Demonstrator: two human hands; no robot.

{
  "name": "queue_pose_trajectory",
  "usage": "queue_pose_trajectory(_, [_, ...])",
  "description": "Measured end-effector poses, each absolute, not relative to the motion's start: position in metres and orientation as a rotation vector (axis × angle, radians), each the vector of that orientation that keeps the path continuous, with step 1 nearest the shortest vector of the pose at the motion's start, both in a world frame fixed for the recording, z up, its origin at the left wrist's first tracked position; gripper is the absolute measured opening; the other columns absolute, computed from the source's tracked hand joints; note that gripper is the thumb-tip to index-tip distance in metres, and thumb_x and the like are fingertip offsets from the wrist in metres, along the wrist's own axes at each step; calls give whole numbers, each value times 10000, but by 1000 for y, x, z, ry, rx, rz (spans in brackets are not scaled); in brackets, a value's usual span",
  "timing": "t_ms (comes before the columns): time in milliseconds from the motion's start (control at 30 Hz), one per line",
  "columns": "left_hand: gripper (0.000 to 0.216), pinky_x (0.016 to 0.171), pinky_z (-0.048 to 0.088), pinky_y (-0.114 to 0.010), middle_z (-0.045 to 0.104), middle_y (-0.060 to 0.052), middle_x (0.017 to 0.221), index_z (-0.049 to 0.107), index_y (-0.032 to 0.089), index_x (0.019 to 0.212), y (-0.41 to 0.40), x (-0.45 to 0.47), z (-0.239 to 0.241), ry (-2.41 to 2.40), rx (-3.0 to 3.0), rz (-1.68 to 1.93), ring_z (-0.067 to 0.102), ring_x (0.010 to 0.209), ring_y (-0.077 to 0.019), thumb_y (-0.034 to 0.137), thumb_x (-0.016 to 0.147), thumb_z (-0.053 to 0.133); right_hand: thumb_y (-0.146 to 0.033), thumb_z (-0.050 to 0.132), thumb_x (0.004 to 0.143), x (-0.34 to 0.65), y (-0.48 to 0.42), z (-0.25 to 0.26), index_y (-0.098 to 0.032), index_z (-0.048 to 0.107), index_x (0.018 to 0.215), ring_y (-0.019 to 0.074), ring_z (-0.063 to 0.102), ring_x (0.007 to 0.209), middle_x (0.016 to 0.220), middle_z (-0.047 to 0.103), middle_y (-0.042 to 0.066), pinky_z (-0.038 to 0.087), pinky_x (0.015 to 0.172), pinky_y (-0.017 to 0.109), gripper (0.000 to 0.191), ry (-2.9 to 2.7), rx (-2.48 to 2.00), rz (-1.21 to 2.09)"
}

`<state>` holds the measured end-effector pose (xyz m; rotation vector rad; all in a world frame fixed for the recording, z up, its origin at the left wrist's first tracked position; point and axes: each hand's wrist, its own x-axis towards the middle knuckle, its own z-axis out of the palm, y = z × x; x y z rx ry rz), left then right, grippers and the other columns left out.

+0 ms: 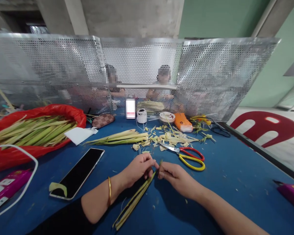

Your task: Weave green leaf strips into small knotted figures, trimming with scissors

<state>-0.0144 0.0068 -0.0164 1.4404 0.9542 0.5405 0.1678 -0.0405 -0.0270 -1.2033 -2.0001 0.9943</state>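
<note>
My left hand (pixel 144 167), a gold bangle on its wrist, has its fingers curled closed at the upper end of a thin bundle of green plant strips (pixel 134 203). Pinched at the tip of that same bundle is my right hand (pixel 172 176). The strips slant down toward the table's near edge, their loose ends spread slightly. Just beyond my hands lie scissors (pixel 186 155) with one red and one yellow handle, blades pointing left. A pile of pale green stalks (pixel 120 137) rests farther back, beside scattered cut scraps (pixel 172 137).
On the left are a red bag (pixel 75 114) of green leaves, a phone (pixel 80 173), a white cable (pixel 34 160) and a purple power strip (pixel 12 187). A thread spool (pixel 141 116) and tape roll (pixel 167 117) stand by the perforated metal screen (pixel 142 55), with two people behind it.
</note>
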Motion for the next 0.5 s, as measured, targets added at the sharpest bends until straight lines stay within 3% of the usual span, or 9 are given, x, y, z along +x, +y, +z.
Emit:
queue_pose_trajectory(167, [254, 462, 328, -213, 502, 55, 513, 486, 189, 727, 7, -14, -19, 901, 1562, 523, 429, 437, -89, 420, 831, 495, -221, 450, 914, 167, -41, -22, -190, 534, 733, 140, 517, 724, 747, 574, -1, 403, 690, 239, 202, -2015, -1198, 1003])
queue_pose_trajectory(500, [148, 580, 328, -235, 526, 51, 567, 523, 192, 695, 12, -14, -15, 974, 1997, 432, 456, 562, -116, 261, 820, 482, -149, 424, 891, 169, -47, -22, -196, 479, 696, 123, 484, 664, 696, 542, -16, 376, 636, 220, 209, -2130, -1169, 921])
